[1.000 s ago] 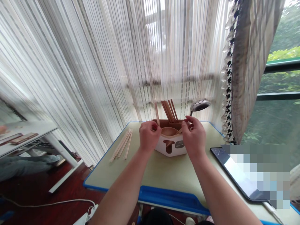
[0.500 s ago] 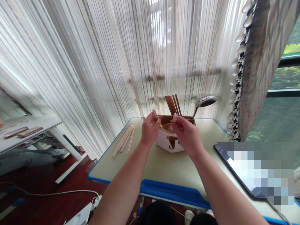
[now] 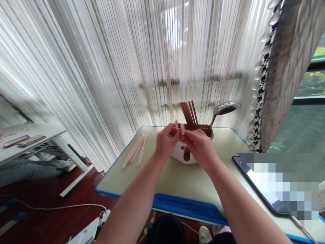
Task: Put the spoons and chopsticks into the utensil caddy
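I log pale chopsticks (image 3: 134, 150) on the table (image 3: 122, 184), left of centre. Mid-frame, left hand (image 3: 165, 139): fingers clamped on a pale stick (image 3: 177, 125). White box (image 3: 179, 154) below, holding dark chopsticks (image 3: 188, 113). Right hand (image 3: 199, 142): fingers pinching another pale stick (image 3: 182, 129). Ladle (image 3: 226, 107) right of centre; tablet (image 3: 259, 186) lower right.

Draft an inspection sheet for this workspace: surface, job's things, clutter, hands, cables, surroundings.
Surface: pale tabletop, blue edging.
Job's things: pale sticks left of a white caddy, which holds brown chopsticks and a perforated ladle.
Clutter: tablet-like device at right.
Hands: left hand pinches a held stick; right hand pinches a pale piece, mostly hidden.
Cables: white cord at the device's near end; floor cable at left.
Surroundings: striped curtain behind, window right, second table left.
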A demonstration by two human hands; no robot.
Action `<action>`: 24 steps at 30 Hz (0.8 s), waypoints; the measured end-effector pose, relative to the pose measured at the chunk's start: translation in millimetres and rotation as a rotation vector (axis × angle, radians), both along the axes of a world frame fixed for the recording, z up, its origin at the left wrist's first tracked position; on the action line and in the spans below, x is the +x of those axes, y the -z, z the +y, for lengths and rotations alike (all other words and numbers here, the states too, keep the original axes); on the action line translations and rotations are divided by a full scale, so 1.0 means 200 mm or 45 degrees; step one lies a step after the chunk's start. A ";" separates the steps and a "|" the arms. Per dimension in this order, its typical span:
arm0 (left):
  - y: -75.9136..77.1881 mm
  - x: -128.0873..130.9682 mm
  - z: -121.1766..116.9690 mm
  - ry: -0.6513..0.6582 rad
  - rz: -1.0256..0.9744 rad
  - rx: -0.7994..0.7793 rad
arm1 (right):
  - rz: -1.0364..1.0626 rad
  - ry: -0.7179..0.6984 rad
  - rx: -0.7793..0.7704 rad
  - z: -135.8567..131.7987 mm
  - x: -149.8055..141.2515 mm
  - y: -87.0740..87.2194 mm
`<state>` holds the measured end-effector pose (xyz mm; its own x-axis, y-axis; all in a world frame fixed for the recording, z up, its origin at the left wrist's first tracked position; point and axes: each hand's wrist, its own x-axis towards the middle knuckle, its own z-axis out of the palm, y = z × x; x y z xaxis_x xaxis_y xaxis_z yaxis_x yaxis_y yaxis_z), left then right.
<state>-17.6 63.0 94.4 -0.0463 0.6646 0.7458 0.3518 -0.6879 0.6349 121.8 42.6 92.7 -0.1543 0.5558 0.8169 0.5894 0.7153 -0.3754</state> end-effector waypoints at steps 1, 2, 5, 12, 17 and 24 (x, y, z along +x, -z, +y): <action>0.00 0.00 0.00 -0.009 0.018 0.018 | -0.032 0.006 0.005 0.00 0.00 0.00; -0.01 0.00 -0.01 -0.012 0.028 0.033 | -0.053 0.011 0.005 0.01 0.00 0.01; -0.02 -0.01 -0.01 -0.013 0.030 0.062 | -0.077 0.030 0.000 0.01 -0.01 0.01; -0.01 -0.04 0.01 -0.007 -0.061 -0.034 | 0.135 0.165 0.127 -0.01 -0.01 0.00; 0.00 -0.05 0.02 -0.138 -0.087 -0.036 | 0.069 0.251 -0.048 0.00 -0.03 0.01; 0.00 -0.04 0.02 -0.143 -0.089 -0.003 | -0.121 0.334 0.018 -0.02 -0.07 0.04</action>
